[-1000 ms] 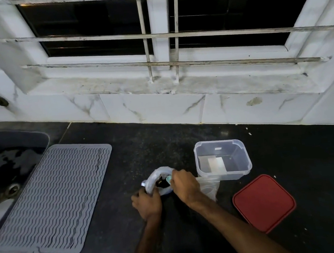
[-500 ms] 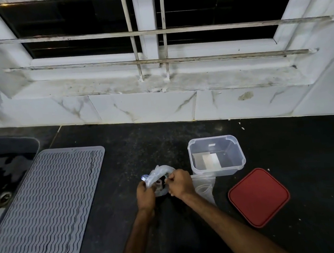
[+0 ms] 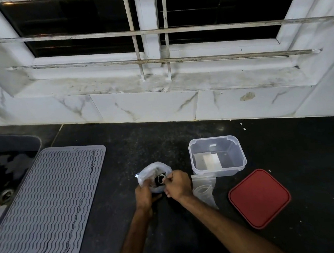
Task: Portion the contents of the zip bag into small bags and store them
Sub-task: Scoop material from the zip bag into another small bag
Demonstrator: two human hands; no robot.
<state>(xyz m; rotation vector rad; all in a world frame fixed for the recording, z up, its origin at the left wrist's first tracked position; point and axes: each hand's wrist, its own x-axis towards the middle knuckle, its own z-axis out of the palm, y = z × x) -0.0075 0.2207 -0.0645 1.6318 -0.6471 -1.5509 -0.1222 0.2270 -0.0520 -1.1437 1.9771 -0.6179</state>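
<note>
Beside the small bags [image 3: 204, 187] sit clear tub [image 3: 220, 172] and red lid [image 3: 259, 198].

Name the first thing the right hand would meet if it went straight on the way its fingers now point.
Likely the bag, whose mouth the right hand pinches; beyond it the left hand, holding the bag. Depth is unclear.

We see the worktop [image 3: 290, 142] as black speckled stone, polished to a dull sheen. The zip bag [image 3: 150, 170] is thin, cloudy plastic film, crinkled and softly glossy. The small bags [image 3: 204, 189] are clear, shiny plastic. The container [image 3: 240, 159] is smooth, transparent hard plastic; its red lid [image 3: 259, 198] looks matt. The grey mat [image 3: 47, 202] seems rubbery and matt, with wavy ridges. We read the wall tiles [image 3: 149, 107] as glossy and marble-veined, and the window bars [image 3: 192, 28] as painted metal, scuffed and stained.
</note>
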